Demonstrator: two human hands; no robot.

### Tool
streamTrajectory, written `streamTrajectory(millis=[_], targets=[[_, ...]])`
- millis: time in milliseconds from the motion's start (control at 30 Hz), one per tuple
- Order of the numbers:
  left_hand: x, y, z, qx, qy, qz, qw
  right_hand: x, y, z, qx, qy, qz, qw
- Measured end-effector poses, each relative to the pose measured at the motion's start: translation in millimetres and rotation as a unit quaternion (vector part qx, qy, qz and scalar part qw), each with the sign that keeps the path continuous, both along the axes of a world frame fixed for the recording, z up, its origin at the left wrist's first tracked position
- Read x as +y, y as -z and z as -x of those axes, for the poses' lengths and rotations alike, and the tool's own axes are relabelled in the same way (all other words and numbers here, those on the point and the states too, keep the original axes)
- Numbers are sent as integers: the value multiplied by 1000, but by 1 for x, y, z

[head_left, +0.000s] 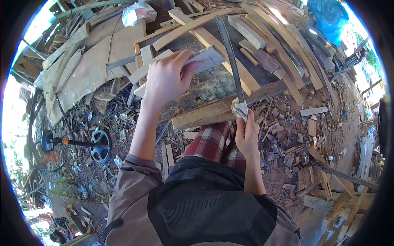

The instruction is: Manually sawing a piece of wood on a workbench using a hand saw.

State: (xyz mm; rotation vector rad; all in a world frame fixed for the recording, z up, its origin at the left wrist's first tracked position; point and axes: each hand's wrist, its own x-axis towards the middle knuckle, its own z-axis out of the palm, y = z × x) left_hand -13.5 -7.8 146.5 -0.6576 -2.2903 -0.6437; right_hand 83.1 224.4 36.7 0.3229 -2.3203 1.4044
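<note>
My left hand (pixel 170 78) is closed over a pale grey wooden board (pixel 209 58), with the thumb on its near face. The board is tilted over the dark worn workbench (pixel 209 88). In my right hand (pixel 247 137) is a long, narrow, dark metal blade (pixel 230 51); my fingers wrap the lower end of its handle, which is bound in whitish cloth (pixel 239 108). The blade points up and away across the bench, its shaft just right of the board's end. Whether blade and board touch, I cannot tell.
Long wooden strips (pixel 279 53) and offcuts (pixel 248 33) lie over the bench's far and right parts. Wood scraps cover the ground. At left lies a rod with a black spoked disc (pixel 101 146). A clear plastic bag (pixel 139 13) and blue sheeting (pixel 328 18) are farther back.
</note>
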Motion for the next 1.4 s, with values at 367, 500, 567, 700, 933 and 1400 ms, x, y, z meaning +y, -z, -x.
streamTrajectory(millis=[367, 500, 567, 700, 933, 1400], targets=[[4, 16, 2, 187, -61, 49, 979, -7, -1, -7, -48, -28, 15, 998], [3, 20, 1, 157, -51, 12, 986, -10, -3, -7, -43, -30, 11, 999], [4, 20, 0, 145, -36, -11, 989, -8, -1, -6, -10, -19, 2, 1000], [3, 19, -3, -110, -52, 2, 993, -6, 3, -4, -5, -11, -1, 1000], [1, 46, 13, -197, -62, -18, 978, -6, 12, 0, -41, -13, -18, 999], [8, 45, 8, -277, -7, -51, 959, 0, 21, 5, -80, -5, -56, 995]])
